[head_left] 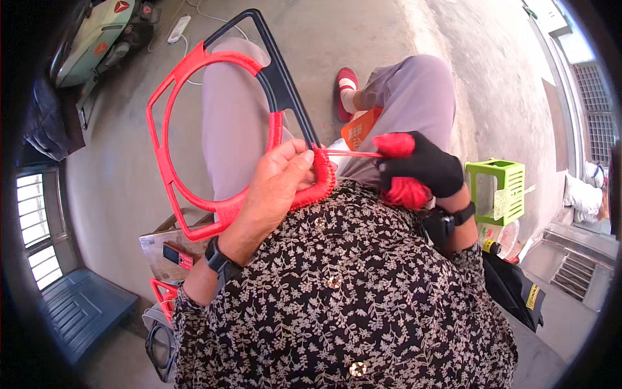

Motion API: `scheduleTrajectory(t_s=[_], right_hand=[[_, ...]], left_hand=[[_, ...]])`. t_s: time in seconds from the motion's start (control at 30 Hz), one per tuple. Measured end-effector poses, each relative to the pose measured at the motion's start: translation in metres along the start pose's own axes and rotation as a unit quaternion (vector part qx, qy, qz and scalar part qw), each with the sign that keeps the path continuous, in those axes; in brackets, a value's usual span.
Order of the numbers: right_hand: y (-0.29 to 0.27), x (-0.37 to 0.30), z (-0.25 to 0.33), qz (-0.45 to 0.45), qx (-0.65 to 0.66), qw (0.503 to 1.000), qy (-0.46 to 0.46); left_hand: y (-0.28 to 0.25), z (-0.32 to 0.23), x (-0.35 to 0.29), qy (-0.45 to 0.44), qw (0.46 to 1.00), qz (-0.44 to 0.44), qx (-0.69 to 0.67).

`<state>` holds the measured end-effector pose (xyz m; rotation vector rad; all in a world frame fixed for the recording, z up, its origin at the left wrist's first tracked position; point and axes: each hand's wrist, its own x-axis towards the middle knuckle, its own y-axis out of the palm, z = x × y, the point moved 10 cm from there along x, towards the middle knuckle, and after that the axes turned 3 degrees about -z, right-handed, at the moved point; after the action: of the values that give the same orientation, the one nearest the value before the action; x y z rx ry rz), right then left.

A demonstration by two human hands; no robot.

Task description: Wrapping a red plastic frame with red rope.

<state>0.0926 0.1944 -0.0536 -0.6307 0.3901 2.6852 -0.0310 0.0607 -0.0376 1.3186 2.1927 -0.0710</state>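
A rectangular frame with a round ring inside it (278,76) rests over my left thigh and lap. Most of it is wrapped tightly in red yarn, while bare black shows along its top and right side. My left hand (275,185) grips the wrapped lower right corner, thumb and fingertips pinched where the red meets the black bar. To its right, my right hand (431,167), in a black glove, is closed around a bundle of red yarn (408,192). A taut yarn strand (355,153) runs between that hand and the frame's corner. The gloved fingertips are partly blurred.
An orange box (363,128) sits between my legs. To the right stand a green plastic stool (495,188) and a black bag (512,285). At left are a small table (155,256) with a red-and-black device (178,255), and a blue stool (84,308). A power strip (179,30) lies on the floor.
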Motion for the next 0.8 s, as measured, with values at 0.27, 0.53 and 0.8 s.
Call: scheduleTrajectory(t_s=[0.27,0.53,0.8], right_hand=[[-0.031,-0.019,0.009,-0.239,-0.103,0.959,-0.109],[-0.143,-0.076,0.001,-0.468,-0.273,0.837,-0.069],[-0.072,-0.045,0.021,-0.266,-0.078,0.958,-0.073]], left_hand=[[0.0,0.005,0.003,0.0,1.0,0.006,0.029],[-0.009,0.0,0.002,0.005,1.0,-0.017,0.008],[-0.006,-0.002,0.001,-0.01,1.0,-0.018,0.0]])
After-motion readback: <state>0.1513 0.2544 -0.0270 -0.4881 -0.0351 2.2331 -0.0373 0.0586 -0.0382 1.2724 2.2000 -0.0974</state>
